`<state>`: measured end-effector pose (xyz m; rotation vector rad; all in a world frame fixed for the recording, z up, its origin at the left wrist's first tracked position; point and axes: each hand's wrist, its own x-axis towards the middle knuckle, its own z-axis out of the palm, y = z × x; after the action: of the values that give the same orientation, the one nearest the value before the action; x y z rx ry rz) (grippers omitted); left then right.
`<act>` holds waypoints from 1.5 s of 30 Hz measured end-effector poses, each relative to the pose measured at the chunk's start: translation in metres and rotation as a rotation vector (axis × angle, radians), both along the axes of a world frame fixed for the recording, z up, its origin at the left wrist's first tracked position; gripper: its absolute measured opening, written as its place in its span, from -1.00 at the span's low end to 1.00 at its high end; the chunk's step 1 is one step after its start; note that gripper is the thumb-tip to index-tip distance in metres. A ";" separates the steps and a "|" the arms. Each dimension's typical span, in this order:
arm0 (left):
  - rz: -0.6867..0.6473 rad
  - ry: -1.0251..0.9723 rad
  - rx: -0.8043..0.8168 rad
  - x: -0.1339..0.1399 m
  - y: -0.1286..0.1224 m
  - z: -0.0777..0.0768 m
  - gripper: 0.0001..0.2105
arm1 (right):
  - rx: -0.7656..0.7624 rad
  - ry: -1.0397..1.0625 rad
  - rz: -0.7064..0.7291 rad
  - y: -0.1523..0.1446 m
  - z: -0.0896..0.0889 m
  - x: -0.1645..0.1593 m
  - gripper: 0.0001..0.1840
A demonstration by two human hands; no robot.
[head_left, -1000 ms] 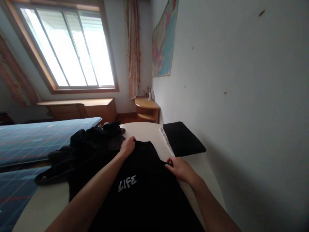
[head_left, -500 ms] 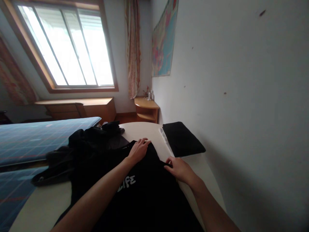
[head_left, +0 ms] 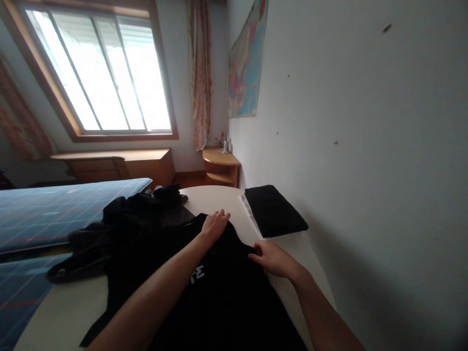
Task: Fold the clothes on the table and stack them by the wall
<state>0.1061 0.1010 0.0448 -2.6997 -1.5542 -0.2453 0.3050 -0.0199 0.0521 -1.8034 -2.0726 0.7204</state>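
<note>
We have a pale wall (head_left: 365, 97) filling the right half of the frame and a wood-framed window (head_left: 106, 73) in the upper left. Below it, at the left edge, lies a blue checked mattress (head_left: 73, 204), with a wooden desk (head_left: 146, 155) behind. Our off-white table (head_left: 66, 307), rounded at its far edge, takes the lower middle. A patterned curtain (head_left: 201, 78) hangs at the upper centre, above a corner shelf (head_left: 221, 157); a colourful map (head_left: 246, 68) hangs on the wall beside it.

Our black shirt (head_left: 226, 302) lies spread on the table at the bottom centre, running out of the lower edge. Heaped dark clothing (head_left: 124, 219) sits left of centre, its border with the shirt hard for us to make out. Right of centre, near the wall, a folded black cloth (head_left: 276, 209) rests on a pale sheet (head_left: 250, 212).

Our left hand (head_left: 215, 226) touches the shirt's far edge with bent fingers; we cannot tell whether it grips. Our right hand (head_left: 274, 258) pinches the shirt's right-hand edge, thumb and fingers close together. Between our forearms show a few white letters (head_left: 198, 273), partly covered by the left one.
</note>
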 end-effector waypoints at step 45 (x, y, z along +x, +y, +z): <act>0.349 -0.543 -0.104 -0.083 -0.016 -0.035 -0.68 | 0.113 -0.119 0.194 -0.103 0.013 -0.103 -0.74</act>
<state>0.0234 0.0847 0.0103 -2.4913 -2.1862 -0.9713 0.2021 -0.1224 0.0654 -1.6371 -2.3397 0.5426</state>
